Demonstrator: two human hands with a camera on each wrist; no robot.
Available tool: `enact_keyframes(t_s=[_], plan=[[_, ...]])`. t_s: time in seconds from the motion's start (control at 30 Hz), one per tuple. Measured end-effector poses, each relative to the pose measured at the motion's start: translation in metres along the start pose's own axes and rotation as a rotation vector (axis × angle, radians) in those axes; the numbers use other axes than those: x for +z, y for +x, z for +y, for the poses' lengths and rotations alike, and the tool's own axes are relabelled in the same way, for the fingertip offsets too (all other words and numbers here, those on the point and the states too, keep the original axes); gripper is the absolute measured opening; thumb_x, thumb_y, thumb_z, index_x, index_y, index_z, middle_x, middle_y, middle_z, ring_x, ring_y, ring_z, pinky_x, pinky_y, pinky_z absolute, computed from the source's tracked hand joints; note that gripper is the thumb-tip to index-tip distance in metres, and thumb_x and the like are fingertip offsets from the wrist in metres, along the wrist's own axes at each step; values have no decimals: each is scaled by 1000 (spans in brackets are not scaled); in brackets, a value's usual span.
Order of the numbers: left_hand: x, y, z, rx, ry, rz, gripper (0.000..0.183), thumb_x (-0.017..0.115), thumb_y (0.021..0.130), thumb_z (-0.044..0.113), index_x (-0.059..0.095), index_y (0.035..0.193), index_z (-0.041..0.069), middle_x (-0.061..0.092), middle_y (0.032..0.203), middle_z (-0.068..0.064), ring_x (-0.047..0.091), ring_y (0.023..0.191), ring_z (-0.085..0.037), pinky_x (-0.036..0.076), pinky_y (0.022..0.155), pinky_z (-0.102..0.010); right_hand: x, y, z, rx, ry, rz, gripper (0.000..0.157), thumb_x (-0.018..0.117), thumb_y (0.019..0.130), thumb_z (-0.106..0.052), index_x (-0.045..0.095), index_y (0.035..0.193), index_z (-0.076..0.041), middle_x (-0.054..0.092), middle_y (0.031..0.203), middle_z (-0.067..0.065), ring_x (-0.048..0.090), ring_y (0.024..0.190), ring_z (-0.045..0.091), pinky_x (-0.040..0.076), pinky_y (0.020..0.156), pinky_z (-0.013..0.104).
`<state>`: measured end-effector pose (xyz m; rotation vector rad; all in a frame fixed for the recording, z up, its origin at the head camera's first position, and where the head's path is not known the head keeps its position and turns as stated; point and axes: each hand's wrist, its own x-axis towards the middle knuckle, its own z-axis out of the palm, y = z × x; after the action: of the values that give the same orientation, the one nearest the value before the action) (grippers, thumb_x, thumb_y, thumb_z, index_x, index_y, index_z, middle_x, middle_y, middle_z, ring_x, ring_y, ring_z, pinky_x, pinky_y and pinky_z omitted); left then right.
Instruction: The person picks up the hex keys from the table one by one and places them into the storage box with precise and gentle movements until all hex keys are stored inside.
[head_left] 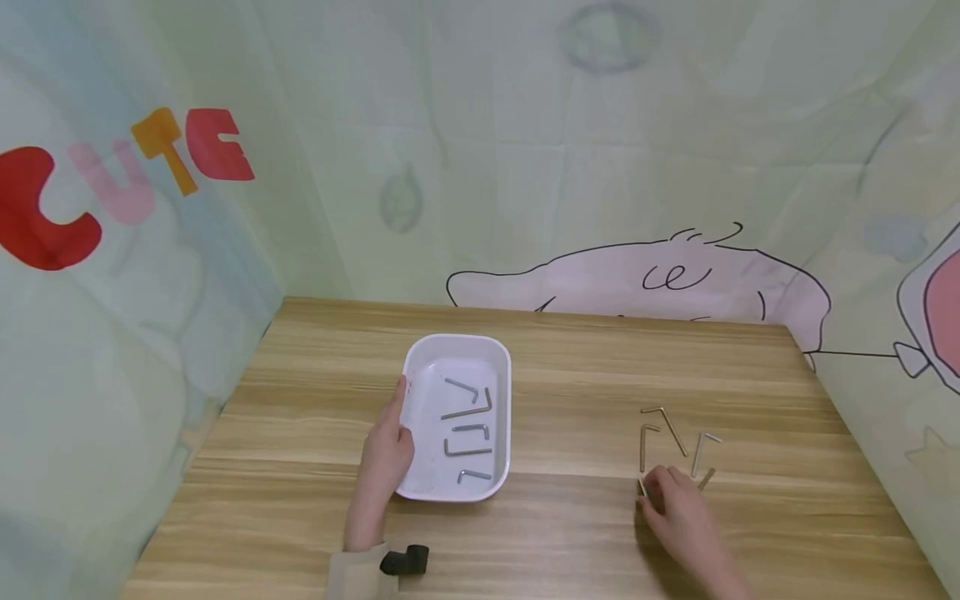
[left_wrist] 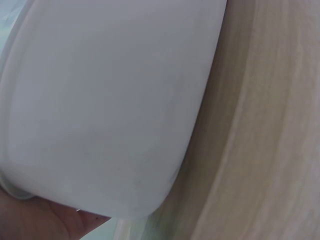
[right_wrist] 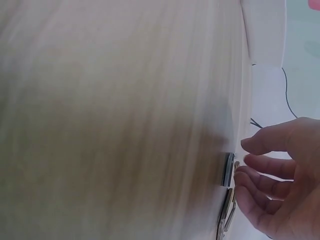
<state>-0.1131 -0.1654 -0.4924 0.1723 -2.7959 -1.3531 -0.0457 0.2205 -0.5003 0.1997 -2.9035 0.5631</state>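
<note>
Inside the tray (head_left: 502, 417), five hex keys (head_left: 468, 452)

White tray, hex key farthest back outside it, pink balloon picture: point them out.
White tray (head_left: 429, 437), head view, bare floor.
Hex key (head_left: 674, 432), head view, long arm.
Balloon picture (head_left: 948, 302), head view, pink part.

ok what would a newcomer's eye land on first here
Probably the bold CUTE lettering comes first, at the upper left of the backdrop. Next comes the white tray near the head view's middle, held at its left side by the left grip, with five L-shaped keys inside. The right grip then draws notice, beside loose keys toward the right of the table.
</note>
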Motion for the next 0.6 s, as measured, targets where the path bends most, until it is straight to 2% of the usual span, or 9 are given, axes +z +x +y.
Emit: enact_keyframes(t_s=[0.3, 0.6], plan=[[0, -2, 1, 27, 9, 17, 67, 38, 91, -5, 22, 154, 10, 32, 153, -24, 34, 139, -42, 31, 114, -54, -2, -2, -5, 53, -49, -55, 16, 74, 74, -6, 60, 82, -7, 59, 77, 2, 57, 72, 17, 51, 62, 35], [-1, 0, 1, -4, -2, -7, 67, 37, 92, -3, 18, 155, 12, 29, 155, -21, 30, 142, -39, 28, 117, -52, -1, -1, -6, 93, -94, -92, 19, 69, 78, -9, 51, 72, -10, 51, 67, -1, 45, 61, 13, 41, 54, 29]])
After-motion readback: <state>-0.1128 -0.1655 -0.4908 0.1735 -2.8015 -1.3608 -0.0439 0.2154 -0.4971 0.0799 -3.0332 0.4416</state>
